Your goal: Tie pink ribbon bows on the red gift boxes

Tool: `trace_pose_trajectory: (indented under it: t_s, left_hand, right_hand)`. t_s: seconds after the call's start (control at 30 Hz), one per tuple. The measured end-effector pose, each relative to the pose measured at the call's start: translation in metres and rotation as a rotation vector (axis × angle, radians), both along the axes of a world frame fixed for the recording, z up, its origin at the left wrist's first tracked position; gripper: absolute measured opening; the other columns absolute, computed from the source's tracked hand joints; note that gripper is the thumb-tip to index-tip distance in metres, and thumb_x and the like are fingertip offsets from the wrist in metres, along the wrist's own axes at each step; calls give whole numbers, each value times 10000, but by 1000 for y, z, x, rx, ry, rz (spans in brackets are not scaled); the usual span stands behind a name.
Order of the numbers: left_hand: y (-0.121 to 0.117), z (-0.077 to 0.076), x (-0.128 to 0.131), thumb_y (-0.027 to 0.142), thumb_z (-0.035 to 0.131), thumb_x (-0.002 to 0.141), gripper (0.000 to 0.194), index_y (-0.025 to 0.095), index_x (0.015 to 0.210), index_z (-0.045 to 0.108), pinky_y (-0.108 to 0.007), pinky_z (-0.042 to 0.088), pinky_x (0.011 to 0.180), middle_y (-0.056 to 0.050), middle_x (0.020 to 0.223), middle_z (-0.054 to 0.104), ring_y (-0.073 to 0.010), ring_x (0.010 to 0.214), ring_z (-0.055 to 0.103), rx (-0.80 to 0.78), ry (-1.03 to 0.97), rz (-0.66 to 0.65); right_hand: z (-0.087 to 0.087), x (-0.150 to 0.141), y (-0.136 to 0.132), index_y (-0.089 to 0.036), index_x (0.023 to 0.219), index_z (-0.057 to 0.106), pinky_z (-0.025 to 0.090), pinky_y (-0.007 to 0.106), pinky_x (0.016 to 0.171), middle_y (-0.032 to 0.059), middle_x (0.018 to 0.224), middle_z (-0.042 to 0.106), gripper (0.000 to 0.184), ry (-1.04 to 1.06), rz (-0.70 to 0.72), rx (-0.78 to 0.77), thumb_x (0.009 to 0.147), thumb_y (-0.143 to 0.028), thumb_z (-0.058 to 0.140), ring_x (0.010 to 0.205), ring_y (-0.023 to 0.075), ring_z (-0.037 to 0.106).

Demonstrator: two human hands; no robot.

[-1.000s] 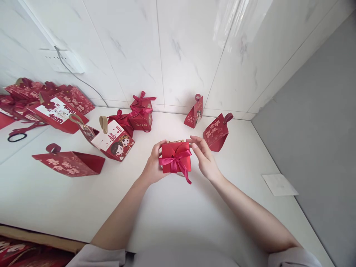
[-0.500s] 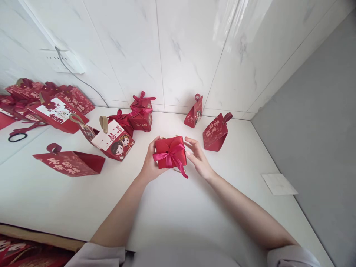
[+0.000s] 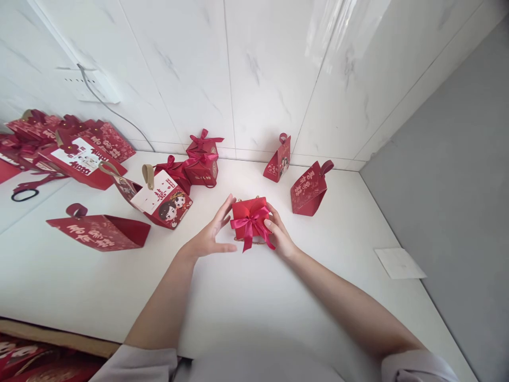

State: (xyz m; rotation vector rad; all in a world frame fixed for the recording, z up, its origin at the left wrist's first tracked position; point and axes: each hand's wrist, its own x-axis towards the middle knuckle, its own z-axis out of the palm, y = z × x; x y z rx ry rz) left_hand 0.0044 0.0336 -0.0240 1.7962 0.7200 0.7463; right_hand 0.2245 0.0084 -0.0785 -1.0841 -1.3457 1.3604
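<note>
A small red gift box (image 3: 248,212) tied with a pink ribbon bow sits at the middle of the white table (image 3: 246,307). My right hand (image 3: 280,235) grips the box's right side, thumb at its front and fingers behind. My left hand (image 3: 209,236) hovers just left of the box, fingers spread and thumb out, holding nothing; its fingertips are close to the box's left edge.
Two stacked ribboned boxes (image 3: 202,159) stand near the wall, a cartoon-printed box (image 3: 161,199) lies to the left, and a flat red bag (image 3: 99,231) further left. Two triangular red bags (image 3: 278,159) (image 3: 310,188) stand to the right. A white paper (image 3: 400,262) lies far right.
The box came down from being held in both hands onto the table. My left hand let go and opened beside it; my right hand closed on its right side.
</note>
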Motion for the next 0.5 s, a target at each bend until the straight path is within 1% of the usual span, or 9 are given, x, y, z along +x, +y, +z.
trace_pose_trajectory:
  t_s: [0.03, 0.07, 0.13, 0.17, 0.2, 0.27, 0.3, 0.4, 0.5]
  left_hand:
    - [1, -2, 0, 456, 737, 713, 875, 360, 1443, 264, -476, 285, 1128, -80, 1547, 255, -283, 1431, 241, -3, -41, 64]
    - [3, -4, 0, 486, 680, 759, 704, 332, 1372, 369, -468, 301, 1113, -87, 1497, 340, -274, 1399, 304, 15, -82, 162]
    - [5, -7, 3, 514, 589, 819, 425, 262, 1155, 517, -428, 357, 1048, -87, 1309, 506, -252, 1269, 445, 104, -107, 395]
    - [5, -8, 4, 514, 566, 833, 348, 232, 1037, 551, -395, 388, 992, -76, 1176, 562, -236, 1162, 507, 155, -72, 477]
    - [5, -8, 6, 508, 550, 844, 313, 208, 930, 566, -358, 408, 920, -58, 1034, 589, -216, 1036, 545, 190, -11, 515]
    - [4, -6, 7, 491, 524, 865, 331, 177, 769, 567, -301, 399, 765, -23, 798, 570, -171, 798, 532, 191, 110, 491]
    - [3, -5, 8, 479, 519, 873, 350, 169, 719, 563, -286, 376, 709, -10, 727, 551, -154, 724, 502, 164, 142, 462]
    - [1, -2, 8, 438, 540, 875, 350, 159, 664, 546, -264, 325, 635, 8, 653, 523, -129, 650, 446, 76, 113, 429]
    - [1, -3, 9, 403, 569, 867, 326, 160, 654, 523, -251, 323, 633, 23, 636, 490, -118, 641, 441, 15, 18, 432]
  right_hand:
    - [-1, -1, 0, -250, 1493, 56, 472, 490, 963, 157, 1425, 400, 686, 93, -14, -31, 938, -491, 379, 1255, 272, 494]
    - [-2, -2, 0, -257, 1488, 89, 462, 485, 979, 147, 1432, 394, 715, 183, -25, -57, 914, -494, 444, 1261, 272, 487]
    - [-5, -3, 0, -272, 1472, 157, 443, 466, 1009, 126, 1430, 401, 748, 308, -50, -91, 870, -500, 537, 1266, 264, 479]
    - [-6, -4, 1, -280, 1461, 196, 437, 458, 1016, 116, 1420, 414, 748, 345, -67, -98, 853, -504, 568, 1264, 261, 479]
    - [-7, -5, 1, -290, 1449, 235, 436, 452, 1018, 105, 1407, 430, 739, 374, -83, -104, 839, -506, 592, 1260, 260, 480]
    - [-10, -7, 1, -316, 1425, 294, 438, 447, 1011, 82, 1376, 465, 708, 422, -107, -122, 826, -502, 622, 1248, 258, 486]
    - [-11, -7, 1, -329, 1418, 309, 438, 445, 1009, 72, 1364, 477, 695, 443, -114, -130, 825, -496, 630, 1241, 255, 491]
    - [-12, -8, 1, -349, 1413, 314, 442, 437, 1004, 58, 1336, 493, 683, 476, -115, -141, 828, -473, 643, 1218, 246, 507]
    - [-11, -6, 0, -346, 1426, 289, 453, 427, 992, 63, 1327, 490, 694, 453, -90, -151, 838, -461, 638, 1218, 247, 505]
